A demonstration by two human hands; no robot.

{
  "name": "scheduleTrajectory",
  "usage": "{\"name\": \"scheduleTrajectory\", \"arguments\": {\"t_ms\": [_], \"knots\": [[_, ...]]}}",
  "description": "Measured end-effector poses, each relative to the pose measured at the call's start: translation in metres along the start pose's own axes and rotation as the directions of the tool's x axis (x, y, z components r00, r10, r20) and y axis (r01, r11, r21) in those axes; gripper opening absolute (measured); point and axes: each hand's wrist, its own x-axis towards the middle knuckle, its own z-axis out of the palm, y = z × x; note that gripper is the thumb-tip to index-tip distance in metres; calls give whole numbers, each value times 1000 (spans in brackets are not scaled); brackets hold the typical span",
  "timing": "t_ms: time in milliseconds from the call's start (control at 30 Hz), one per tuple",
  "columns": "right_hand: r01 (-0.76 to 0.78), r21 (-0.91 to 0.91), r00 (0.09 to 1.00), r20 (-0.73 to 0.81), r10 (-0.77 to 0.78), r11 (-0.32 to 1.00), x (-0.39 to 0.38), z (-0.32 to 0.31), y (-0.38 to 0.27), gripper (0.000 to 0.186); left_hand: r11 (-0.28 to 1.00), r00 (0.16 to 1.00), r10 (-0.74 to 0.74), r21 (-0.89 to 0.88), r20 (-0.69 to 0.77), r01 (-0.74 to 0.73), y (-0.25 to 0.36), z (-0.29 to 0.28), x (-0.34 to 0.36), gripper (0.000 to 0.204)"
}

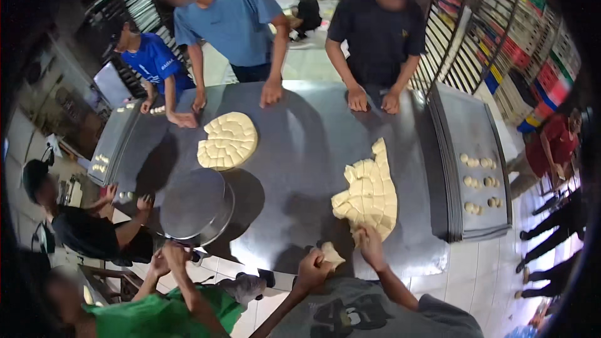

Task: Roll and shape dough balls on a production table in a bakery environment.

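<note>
On the metal table, a slab of pale dough, scored into many pieces, lies in front of me, its left edge ragged. My left hand is closed around a piece of dough near the table's front edge. At the slab's near end is my right hand, its fingers bent together against the dough; whether they pinch a piece is hidden. A second, rounder slab of cut dough sits farther off to the left.
A large round metal pan stands at the left front. Stacked trays at the right and left carry small dough balls. Several people stand round the table; one in green is close on my left. Racks rise behind.
</note>
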Motion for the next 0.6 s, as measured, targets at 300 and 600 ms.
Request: {"name": "scheduleTrajectory", "arguments": {"t_ms": [300, 600], "knots": [[-107, 203, 935, 355, 29, 973, 2, -19, -88, 44, 990, 995, -98, 106, 1, 97, 26, 9, 17, 18], [-44, -367, 592, 739, 321, 929, 36, -79, -92, 35, 919, 870, -38, 360, 491, -163, -81, 50, 54, 31]]}}
